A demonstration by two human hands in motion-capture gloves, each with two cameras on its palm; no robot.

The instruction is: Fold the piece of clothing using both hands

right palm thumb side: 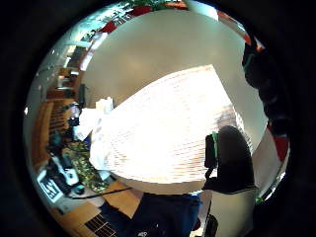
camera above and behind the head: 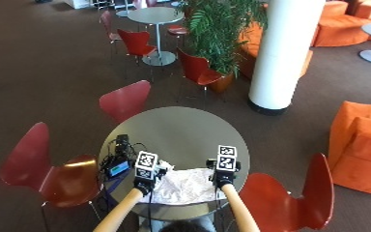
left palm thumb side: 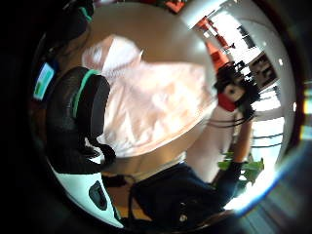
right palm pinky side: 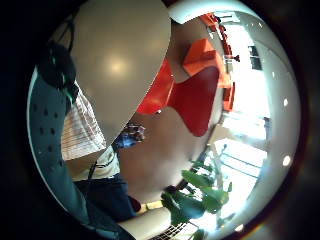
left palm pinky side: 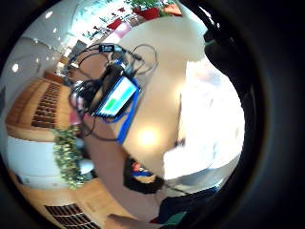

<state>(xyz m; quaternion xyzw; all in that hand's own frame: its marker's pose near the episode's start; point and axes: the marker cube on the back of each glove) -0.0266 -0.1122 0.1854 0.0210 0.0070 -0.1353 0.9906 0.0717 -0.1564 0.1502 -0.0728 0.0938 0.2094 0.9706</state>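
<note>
A white garment (camera above and behind the head: 184, 187) lies crumpled on the near edge of a round grey table (camera above and behind the head: 173, 130). My left hand (camera above and behind the head: 144, 182) is at its left side and my right hand (camera above and behind the head: 222, 180) at its right side. In the left thumb side view the garment (left palm thumb side: 156, 102) spreads over the table beyond my thumb (left palm thumb side: 78, 117), with nothing pinched. The right thumb side view shows the finely striped garment (right palm thumb side: 163, 128) flat on the table, with a thumb (right palm thumb side: 232, 163) over its near corner and the fingers spread away. Both hands look open.
A small device with a lit screen and tangled black cables (camera above and behind the head: 118, 166) sits on the table left of the garment. Red chairs (camera above and behind the head: 50, 169) (camera above and behind the head: 288, 193) (camera above and behind the head: 126, 99) ring the table. A white pillar (camera above and behind the head: 282, 53) and a plant (camera above and behind the head: 221, 29) stand beyond.
</note>
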